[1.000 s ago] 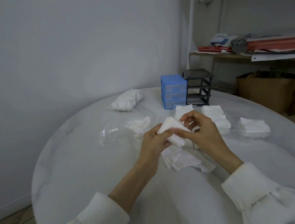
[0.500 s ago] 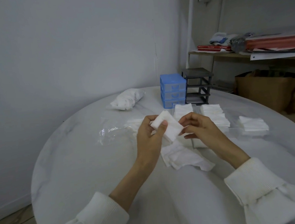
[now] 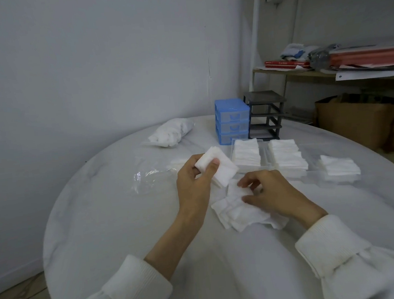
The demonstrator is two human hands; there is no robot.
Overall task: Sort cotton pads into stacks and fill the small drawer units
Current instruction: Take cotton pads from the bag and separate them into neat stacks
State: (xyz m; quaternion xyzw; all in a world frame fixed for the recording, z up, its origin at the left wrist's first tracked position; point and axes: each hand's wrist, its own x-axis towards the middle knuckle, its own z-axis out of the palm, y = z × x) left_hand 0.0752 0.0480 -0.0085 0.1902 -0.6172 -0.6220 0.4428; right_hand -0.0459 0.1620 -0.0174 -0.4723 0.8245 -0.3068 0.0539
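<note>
My left hand [image 3: 195, 183] holds a small stack of white cotton pads [image 3: 219, 167] above the round white table [image 3: 116, 218], thumb curled over the stack. My right hand [image 3: 269, 194] reaches down onto a loose pile of pads [image 3: 239, 213] in front of me, fingers spread and touching the top pads. Behind the pile stand three sorted stacks: one [image 3: 246, 155], a second [image 3: 287, 158] and a third [image 3: 339, 168] to the right. A blue drawer unit [image 3: 233, 121] and a dark grey drawer frame [image 3: 264, 114] stand at the back of the table.
A bag of white pads [image 3: 170, 132] lies at the back left. Crumpled clear plastic [image 3: 148, 177] lies left of my hands. A shelf with red books [image 3: 286, 64] and a cardboard box [image 3: 360, 120] stand beyond the table at right.
My right hand let go of the stack and dropped onto the loose pile. My left hand lifted the stack a little, up and to the left.
</note>
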